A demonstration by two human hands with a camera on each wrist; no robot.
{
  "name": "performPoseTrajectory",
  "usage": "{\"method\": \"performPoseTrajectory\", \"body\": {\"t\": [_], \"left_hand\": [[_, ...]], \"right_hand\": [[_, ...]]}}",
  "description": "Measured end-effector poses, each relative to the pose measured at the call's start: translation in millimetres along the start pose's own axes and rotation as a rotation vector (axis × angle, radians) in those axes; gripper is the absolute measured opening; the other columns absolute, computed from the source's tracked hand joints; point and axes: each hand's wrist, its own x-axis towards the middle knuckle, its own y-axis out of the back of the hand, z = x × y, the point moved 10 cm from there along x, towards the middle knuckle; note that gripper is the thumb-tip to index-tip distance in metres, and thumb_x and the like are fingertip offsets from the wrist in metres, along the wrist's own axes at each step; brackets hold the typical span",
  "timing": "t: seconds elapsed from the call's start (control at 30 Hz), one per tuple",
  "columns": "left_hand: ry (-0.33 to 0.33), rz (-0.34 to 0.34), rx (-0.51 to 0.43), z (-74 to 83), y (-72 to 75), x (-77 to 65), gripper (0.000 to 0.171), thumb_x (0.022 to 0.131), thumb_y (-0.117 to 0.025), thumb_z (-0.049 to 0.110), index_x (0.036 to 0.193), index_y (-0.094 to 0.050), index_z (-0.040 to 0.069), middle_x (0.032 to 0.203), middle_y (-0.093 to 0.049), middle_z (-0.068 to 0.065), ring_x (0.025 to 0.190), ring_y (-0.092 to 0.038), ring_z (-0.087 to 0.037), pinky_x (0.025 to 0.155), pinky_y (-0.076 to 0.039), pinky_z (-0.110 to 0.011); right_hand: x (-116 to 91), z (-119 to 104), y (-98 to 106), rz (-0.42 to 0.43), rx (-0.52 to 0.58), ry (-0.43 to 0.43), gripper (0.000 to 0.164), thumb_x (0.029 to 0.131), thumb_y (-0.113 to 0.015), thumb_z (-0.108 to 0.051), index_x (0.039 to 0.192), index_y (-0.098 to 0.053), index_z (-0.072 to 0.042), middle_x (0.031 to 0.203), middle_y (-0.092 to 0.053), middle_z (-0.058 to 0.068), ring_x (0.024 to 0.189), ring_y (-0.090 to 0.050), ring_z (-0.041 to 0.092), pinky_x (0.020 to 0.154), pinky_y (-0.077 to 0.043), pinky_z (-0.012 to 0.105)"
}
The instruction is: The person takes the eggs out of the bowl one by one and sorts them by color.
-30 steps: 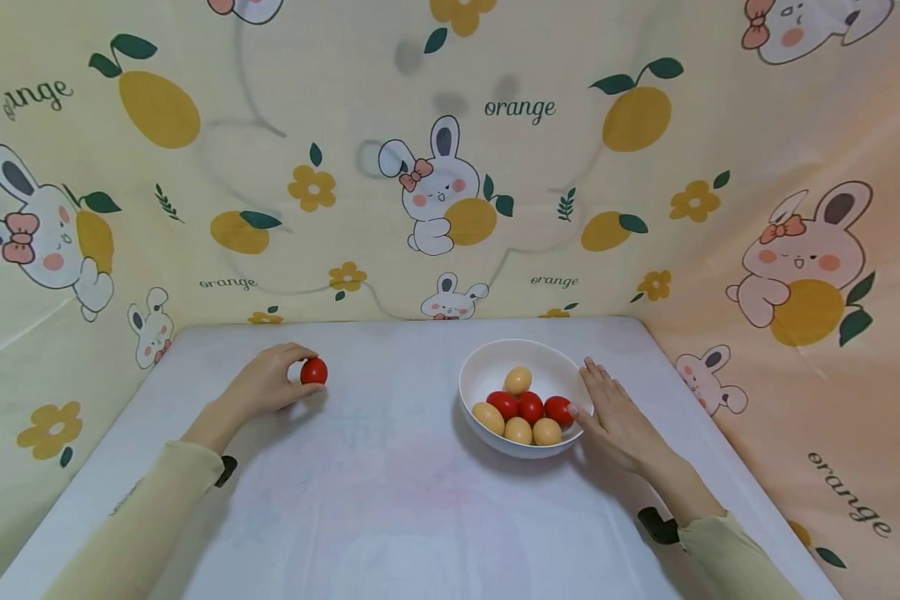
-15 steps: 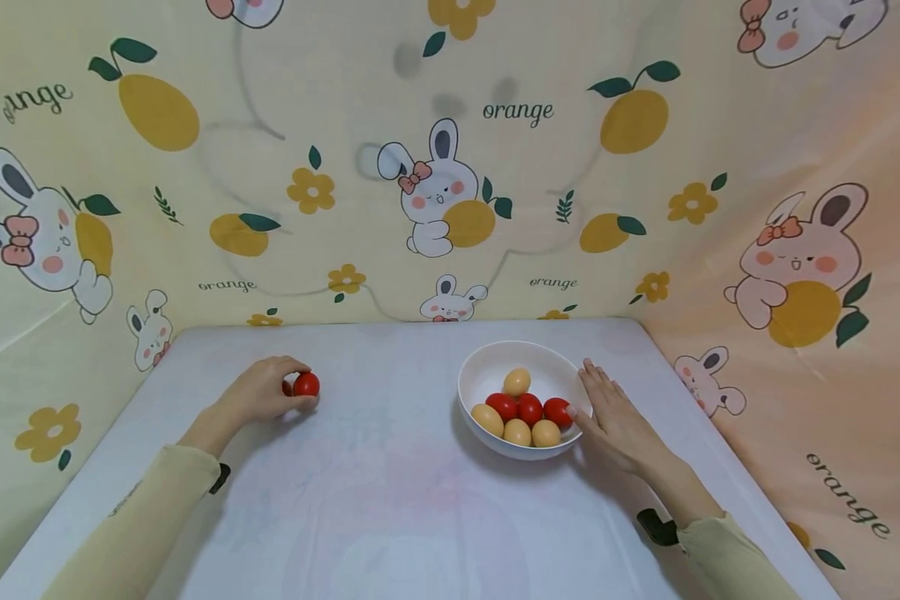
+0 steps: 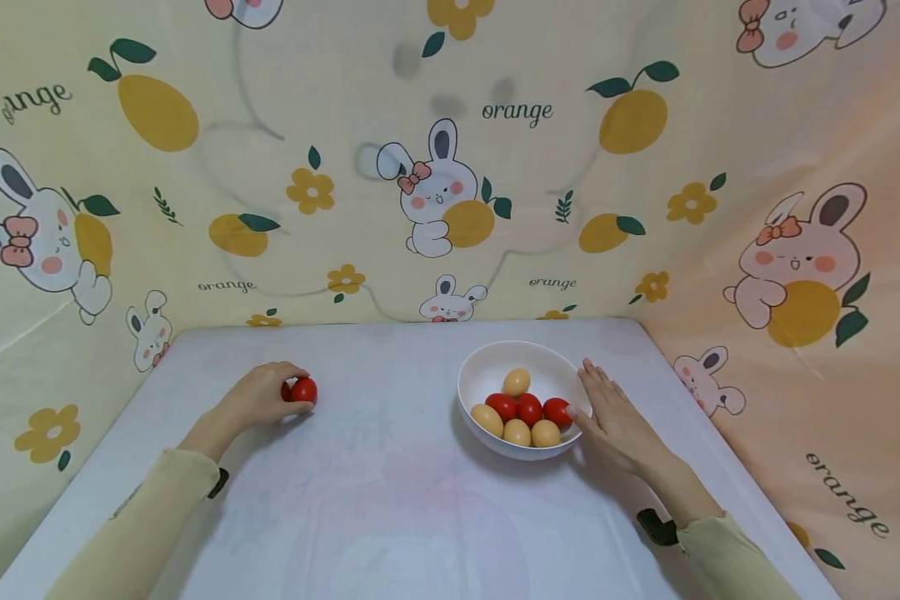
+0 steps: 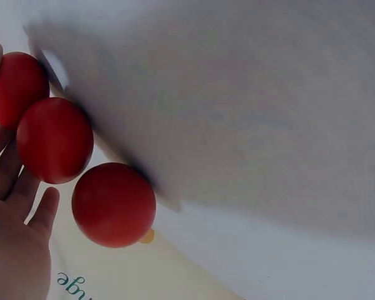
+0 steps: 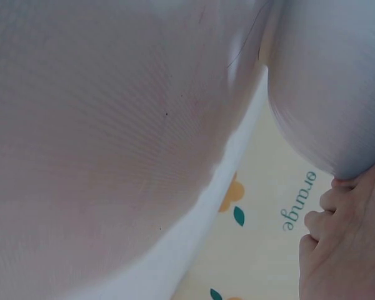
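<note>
At the left of the table my left hand (image 3: 266,395) holds a red egg (image 3: 304,390) between thumb and fingertips. Part of a second red egg (image 3: 286,391) shows in the gap of that hand. The left wrist view has three red eggs in a row: the far egg (image 4: 16,89) lies between thumb and fingers, then a middle egg (image 4: 55,140) and a near egg (image 4: 114,205) by the palm. My right hand (image 3: 621,419) rests against the right side of a white bowl (image 3: 558,365), fingers straight outside it, thumb over the rim. Its fingertips touch the bowl in the right wrist view.
Inside the bowl lie several tan eggs (image 3: 517,382) and three red eggs (image 3: 528,408). A white-covered table (image 3: 390,508) runs back to a patterned cloth (image 3: 330,100) that hangs behind and along both sides.
My left hand has come slightly nearer and to the left with the red egg, and another red egg now shows beside it. Right hand and bowl stay in place.
</note>
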Motion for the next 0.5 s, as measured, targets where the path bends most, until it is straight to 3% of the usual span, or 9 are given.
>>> {"method": "performPoseTrajectory", "body": {"t": [0.5], "left_hand": [[0.032, -0.023, -0.009, -1.9, -0.6, -1.3, 0.059, 0.084, -0.088, 0.032, 0.128, -0.068, 0.000, 0.116, -0.071, -0.015, 0.094, -0.062, -0.025, 0.085, -0.058, -0.047]], "right_hand": [[-1.3, -1.3, 0.9, 0.003, 0.008, 0.001, 0.082, 0.107, -0.046, -0.052, 0.163, -0.020, 0.004, 0.172, -0.011, 0.021, 0.157, -0.010, 0.045, 0.124, -0.013, 0.064]]}}
